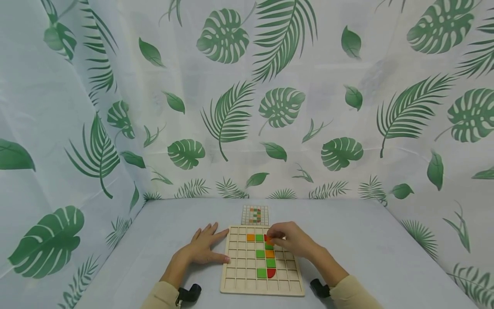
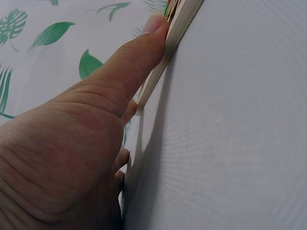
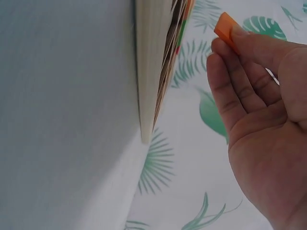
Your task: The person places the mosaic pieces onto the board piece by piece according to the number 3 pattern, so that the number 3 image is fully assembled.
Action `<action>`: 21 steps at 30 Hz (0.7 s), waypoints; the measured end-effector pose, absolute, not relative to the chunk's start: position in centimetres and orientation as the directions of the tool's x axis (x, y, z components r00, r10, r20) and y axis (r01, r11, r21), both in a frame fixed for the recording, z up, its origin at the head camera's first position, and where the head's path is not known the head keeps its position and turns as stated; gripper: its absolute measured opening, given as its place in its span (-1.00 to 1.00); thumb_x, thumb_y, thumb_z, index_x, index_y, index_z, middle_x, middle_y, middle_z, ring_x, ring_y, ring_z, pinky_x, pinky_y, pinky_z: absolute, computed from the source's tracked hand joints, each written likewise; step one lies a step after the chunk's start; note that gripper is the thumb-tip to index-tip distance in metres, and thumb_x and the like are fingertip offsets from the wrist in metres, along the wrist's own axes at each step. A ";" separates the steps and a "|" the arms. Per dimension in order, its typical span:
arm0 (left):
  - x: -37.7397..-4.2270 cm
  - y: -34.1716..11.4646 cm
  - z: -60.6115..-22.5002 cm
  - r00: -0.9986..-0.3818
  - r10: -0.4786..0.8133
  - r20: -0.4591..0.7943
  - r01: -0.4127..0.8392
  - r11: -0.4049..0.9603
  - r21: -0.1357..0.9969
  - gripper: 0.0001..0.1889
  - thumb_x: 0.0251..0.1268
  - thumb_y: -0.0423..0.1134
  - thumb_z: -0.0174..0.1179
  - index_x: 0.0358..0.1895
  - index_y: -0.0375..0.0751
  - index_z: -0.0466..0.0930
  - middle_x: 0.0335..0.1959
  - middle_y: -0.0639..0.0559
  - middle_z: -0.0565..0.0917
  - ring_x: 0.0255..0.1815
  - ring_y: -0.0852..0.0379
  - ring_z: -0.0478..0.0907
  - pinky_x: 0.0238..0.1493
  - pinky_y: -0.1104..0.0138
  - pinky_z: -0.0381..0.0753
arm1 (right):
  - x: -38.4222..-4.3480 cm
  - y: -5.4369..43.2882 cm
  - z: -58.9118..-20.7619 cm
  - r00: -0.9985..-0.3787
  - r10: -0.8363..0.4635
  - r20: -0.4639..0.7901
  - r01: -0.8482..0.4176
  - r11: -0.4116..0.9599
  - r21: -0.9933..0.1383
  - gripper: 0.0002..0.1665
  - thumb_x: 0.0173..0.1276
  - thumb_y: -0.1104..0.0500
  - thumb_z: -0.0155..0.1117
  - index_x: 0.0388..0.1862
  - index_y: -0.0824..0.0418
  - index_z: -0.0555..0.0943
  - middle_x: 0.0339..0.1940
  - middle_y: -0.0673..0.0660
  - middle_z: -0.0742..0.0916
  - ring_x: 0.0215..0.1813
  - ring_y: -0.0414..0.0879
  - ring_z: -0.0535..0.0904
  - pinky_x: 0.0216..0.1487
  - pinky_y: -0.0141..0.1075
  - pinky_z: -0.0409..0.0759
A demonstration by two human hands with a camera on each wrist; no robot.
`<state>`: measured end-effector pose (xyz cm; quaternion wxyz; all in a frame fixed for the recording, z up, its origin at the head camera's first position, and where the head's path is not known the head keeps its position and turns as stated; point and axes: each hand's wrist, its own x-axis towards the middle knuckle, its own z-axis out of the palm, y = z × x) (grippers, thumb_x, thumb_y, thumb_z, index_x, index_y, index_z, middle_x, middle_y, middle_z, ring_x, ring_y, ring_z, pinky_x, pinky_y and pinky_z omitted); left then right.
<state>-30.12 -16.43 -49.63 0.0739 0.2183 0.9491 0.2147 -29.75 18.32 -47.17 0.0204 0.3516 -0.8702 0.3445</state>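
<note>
A pale wooden grid board point(image 1: 240, 285) lies on the table with coloured tiles in its cells. Between thumb and fingertips, my right hand point(image 1: 295, 240) pinches an orange tile point(image 3: 225, 29), held above the board's upper part. My left hand point(image 1: 202, 249) rests with spread fingers at the board's left side, its thumb point(image 2: 154, 25) touching the edge. An orange tile point(image 1: 251, 237) and a green tile point(image 1: 259, 237) lie in the upper row, beside a red piece partly hidden by my right hand. Lower down are several green tiles, another orange tile point(image 1: 269, 254) and a rounded red tile point(image 1: 272, 273).
Behind the board lies a small card point(image 1: 255, 214) printed with a grid of coloured squares. White cloth with green leaves hangs at the back and sides of the pale table point(image 1: 347, 240). A black device point(image 1: 189, 293) sits at my left wrist, another point(image 1: 319, 288) at my right.
</note>
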 end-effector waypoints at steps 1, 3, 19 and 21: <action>-30.1 -16.5 -49.7 -0.894 0.445 -0.045 0.383 0.812 0.441 0.09 0.03 0.50 0.38 0.64 0.15 0.24 0.71 -0.29 0.03 0.73 -0.35 -0.11 0.65 -0.32 -0.23 | -29.7 18.2 -47.2 -0.749 -0.601 0.279 -0.629 0.512 -0.585 -0.84 0.43 0.33 0.38 -0.06 0.19 0.76 -0.19 -0.05 0.83 -0.21 -0.33 0.67 -0.11 -0.38 0.72; -30.2 -16.5 -49.8 -0.894 0.446 -0.044 0.383 0.812 0.441 0.09 0.03 0.50 0.38 0.64 0.16 0.24 0.71 -0.28 0.04 0.73 -0.35 -0.11 0.65 -0.32 -0.23 | -29.7 17.9 -47.2 -0.744 -0.606 0.282 -0.634 0.506 -0.585 -0.84 0.43 0.32 0.39 -0.05 0.19 0.76 -0.19 -0.06 0.83 -0.20 -0.33 0.67 -0.11 -0.39 0.71; -30.4 -16.7 -50.0 -0.891 0.452 -0.038 0.391 0.808 0.440 0.07 0.06 0.52 0.35 0.64 0.21 0.22 0.72 -0.28 0.01 0.73 -0.34 -0.15 0.66 -0.32 -0.25 | -29.8 15.8 -47.5 -0.671 -0.693 0.263 -0.648 0.377 -0.662 -0.82 0.41 0.27 0.43 -0.04 0.20 0.79 -0.10 0.04 0.85 -0.14 -0.29 0.71 -0.06 -0.38 0.74; -30.5 -16.7 -50.0 -0.891 0.452 -0.039 0.391 0.809 0.438 0.07 0.05 0.52 0.35 0.64 0.21 0.22 0.72 -0.28 0.01 0.73 -0.34 -0.15 0.65 -0.32 -0.25 | -29.7 15.5 -47.4 -0.664 -0.705 0.250 -0.646 0.374 -0.665 -0.81 0.41 0.26 0.44 -0.03 0.19 0.80 -0.08 0.05 0.85 -0.13 -0.29 0.71 -0.05 -0.38 0.74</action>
